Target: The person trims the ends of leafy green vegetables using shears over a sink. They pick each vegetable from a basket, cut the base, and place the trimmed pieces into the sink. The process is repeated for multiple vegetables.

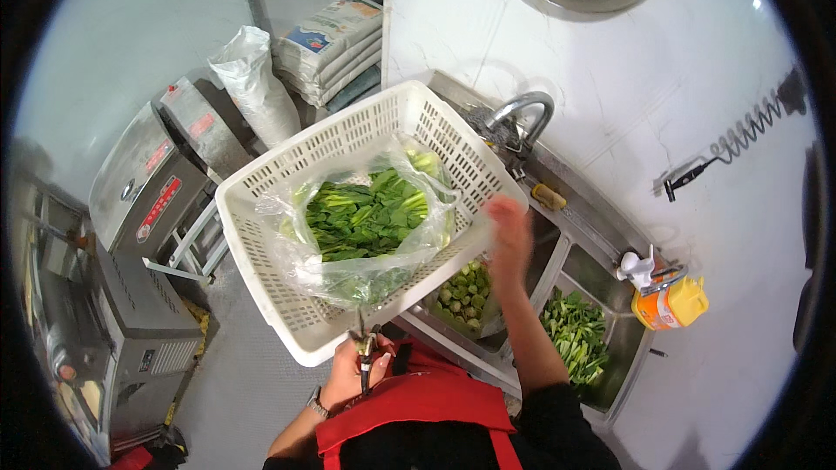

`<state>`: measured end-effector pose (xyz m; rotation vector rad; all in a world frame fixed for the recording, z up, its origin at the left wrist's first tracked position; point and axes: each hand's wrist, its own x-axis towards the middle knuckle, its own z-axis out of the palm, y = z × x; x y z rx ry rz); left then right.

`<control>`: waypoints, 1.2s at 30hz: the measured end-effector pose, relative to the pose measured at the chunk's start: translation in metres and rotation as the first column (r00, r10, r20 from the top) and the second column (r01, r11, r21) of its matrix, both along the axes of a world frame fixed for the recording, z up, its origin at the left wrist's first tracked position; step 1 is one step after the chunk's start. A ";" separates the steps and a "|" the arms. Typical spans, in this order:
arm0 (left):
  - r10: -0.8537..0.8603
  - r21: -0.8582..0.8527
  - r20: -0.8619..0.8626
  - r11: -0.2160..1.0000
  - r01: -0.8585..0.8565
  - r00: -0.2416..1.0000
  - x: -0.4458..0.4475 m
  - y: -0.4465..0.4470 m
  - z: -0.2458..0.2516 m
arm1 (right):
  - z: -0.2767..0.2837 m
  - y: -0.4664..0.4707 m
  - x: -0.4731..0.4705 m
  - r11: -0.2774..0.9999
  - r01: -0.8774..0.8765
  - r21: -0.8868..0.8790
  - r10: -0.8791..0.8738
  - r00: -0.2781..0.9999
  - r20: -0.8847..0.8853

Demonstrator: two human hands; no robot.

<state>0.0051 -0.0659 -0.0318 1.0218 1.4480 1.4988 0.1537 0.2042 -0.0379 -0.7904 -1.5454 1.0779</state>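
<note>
My left hand [362, 369], with a watch at the wrist, is closed around a pointed metal tool [366, 359], perhaps scissors, at the near edge of a white slotted plastic basket [251, 271]. My right hand [508, 228] is blurred at the basket's right corner; whether its fingers grip the rim is unclear. Inside the basket lies a clear plastic bag [385, 267], its mouth spread wide around leafy green vegetables [366, 212]. Below the basket's right side, cut green vegetable pieces [465, 294] fill part of a sink basin. More leafy greens [578, 333] lie in the basin farther right.
A steel sink [620, 365] with a curved faucet [532, 111] runs along the wall. An orange and yellow jug [669, 303] stands at its right edge. Steel machines [150, 189] are at left, with a white sack [258, 91] and stacked bags [333, 46] behind. A coiled cord [744, 127] hangs at right.
</note>
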 end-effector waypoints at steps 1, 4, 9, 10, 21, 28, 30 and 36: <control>0.060 0.027 0.037 0.998 -0.061 0.997 0.001 -0.005 0.000 | 0.004 0.009 -0.041 0.899 -0.245 0.362 0.144 0.948 0.284; 0.125 0.072 0.160 0.988 -0.138 0.979 0.001 -0.016 -0.001 | -0.029 -0.006 -0.162 0.716 -0.698 -0.016 0.611 0.616 0.498; 0.124 0.042 0.006 0.991 -0.124 0.992 -0.011 -0.032 -0.002 | -0.098 -0.033 -0.251 0.630 -0.776 0.039 0.137 0.161 0.977; 0.122 0.012 -0.037 0.992 -0.122 0.992 -0.013 -0.036 -0.002 | -0.105 -0.035 -0.257 0.647 -0.762 0.009 0.142 0.132 0.981; 0.225 -0.025 0.026 0.974 -0.225 0.974 -0.035 -0.038 -0.004 | -0.041 -0.013 -0.253 0.598 -0.802 -0.006 0.173 0.122 0.977; 0.257 0.028 0.140 0.964 -0.263 0.956 -0.038 -0.012 0.005 | -0.061 0.021 -0.141 0.774 -0.564 -0.286 0.182 -0.234 0.955; 0.241 -0.009 0.135 0.970 -0.242 0.961 -0.035 -0.013 0.005 | -0.067 0.025 -0.137 0.770 -0.636 -0.052 0.072 0.006 0.997; 0.238 -0.019 0.165 0.971 -0.239 0.957 -0.030 -0.014 0.006 | -0.061 0.005 -0.188 0.687 -0.679 0.259 -0.096 0.269 0.958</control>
